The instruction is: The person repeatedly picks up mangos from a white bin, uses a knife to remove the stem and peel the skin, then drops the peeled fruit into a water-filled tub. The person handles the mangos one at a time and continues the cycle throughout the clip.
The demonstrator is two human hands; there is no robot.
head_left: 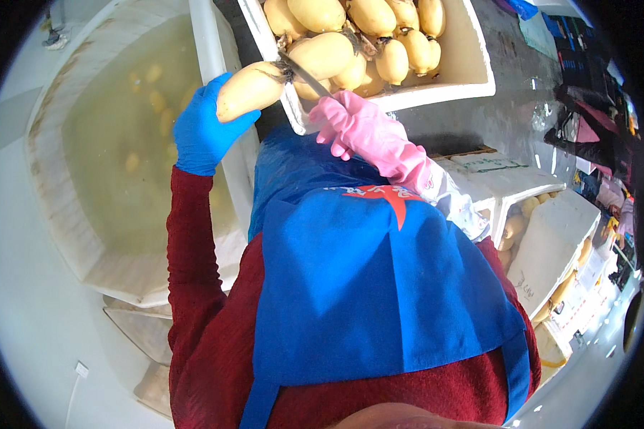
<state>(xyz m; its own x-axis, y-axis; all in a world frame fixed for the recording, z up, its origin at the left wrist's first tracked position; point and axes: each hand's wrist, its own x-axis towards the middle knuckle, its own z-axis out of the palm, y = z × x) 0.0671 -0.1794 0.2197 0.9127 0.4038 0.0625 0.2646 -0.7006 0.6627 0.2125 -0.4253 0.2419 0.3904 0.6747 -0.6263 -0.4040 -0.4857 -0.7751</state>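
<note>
My left hand [206, 126], in a blue rubber glove, grips one end of a pale lotus root [251, 91]. Its dark, fibrous node lies at the near left corner of a white foam box [429, 96], and a second segment [322, 55] appears to continue from it over the box. In a pink rubber glove, my right hand [349, 120] is closed around a knife, its handle hidden by the fingers. The knife's dark blade [307, 74] points up and left, its tip at the node. Several lotus root segments [372, 16] fill much of the box.
To the left stands a large white tub [51, 177] of cloudy water [118, 204] with several lotus roots under the surface. More foam boxes [550, 252] holding lotus roots stand at the right. A wet dark floor [461, 120] shows beyond my right arm.
</note>
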